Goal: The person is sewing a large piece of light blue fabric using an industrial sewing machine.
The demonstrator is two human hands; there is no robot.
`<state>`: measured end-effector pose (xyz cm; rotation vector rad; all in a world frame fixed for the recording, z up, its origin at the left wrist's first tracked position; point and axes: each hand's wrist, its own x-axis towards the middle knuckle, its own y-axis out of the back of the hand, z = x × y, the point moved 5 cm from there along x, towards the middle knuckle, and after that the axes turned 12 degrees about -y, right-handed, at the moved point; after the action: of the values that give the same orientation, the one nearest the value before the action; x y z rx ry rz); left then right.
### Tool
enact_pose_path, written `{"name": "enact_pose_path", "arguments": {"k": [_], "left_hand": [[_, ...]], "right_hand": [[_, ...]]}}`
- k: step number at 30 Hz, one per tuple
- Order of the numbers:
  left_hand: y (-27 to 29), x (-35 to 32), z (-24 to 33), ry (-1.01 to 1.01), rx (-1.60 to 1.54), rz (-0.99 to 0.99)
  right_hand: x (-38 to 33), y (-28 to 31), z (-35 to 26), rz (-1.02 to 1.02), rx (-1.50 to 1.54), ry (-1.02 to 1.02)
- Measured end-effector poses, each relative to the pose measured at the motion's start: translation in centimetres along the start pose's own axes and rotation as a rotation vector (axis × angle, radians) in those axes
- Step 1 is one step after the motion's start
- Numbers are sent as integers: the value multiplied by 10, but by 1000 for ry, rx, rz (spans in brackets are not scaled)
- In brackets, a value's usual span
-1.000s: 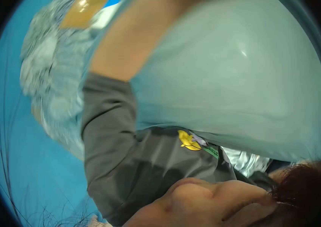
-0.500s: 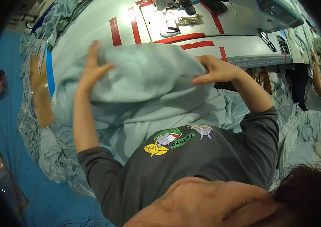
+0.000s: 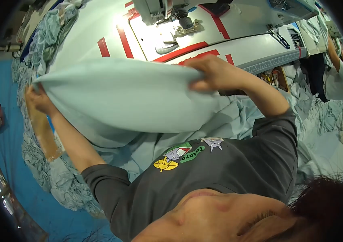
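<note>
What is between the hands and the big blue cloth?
Nothing visible. Both hands already hold the pale blue cloth: the left hand pinches its left corner, and the right hand grips its top edge near the white sewing table. The cloth is stretched between them.

Bright overhead glare on table (image 3: pixel 98 24); fisheye edges dark, bent.
</note>
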<state>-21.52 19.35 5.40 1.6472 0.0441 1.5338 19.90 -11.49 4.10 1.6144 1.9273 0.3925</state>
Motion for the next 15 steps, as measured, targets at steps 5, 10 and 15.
{"name": "enact_pose_path", "arguments": {"k": [5, 10, 15], "left_hand": [[-43, 2, 91, 91, -331, -45], [-48, -57, 295, -898, -949, -527], [-49, -83, 315, -824, -911, -1030]], "right_hand": [[56, -20, 30, 332, -147, 138], [51, -22, 38, 441, -169, 60], [33, -11, 21, 633, -427, 199]]}}
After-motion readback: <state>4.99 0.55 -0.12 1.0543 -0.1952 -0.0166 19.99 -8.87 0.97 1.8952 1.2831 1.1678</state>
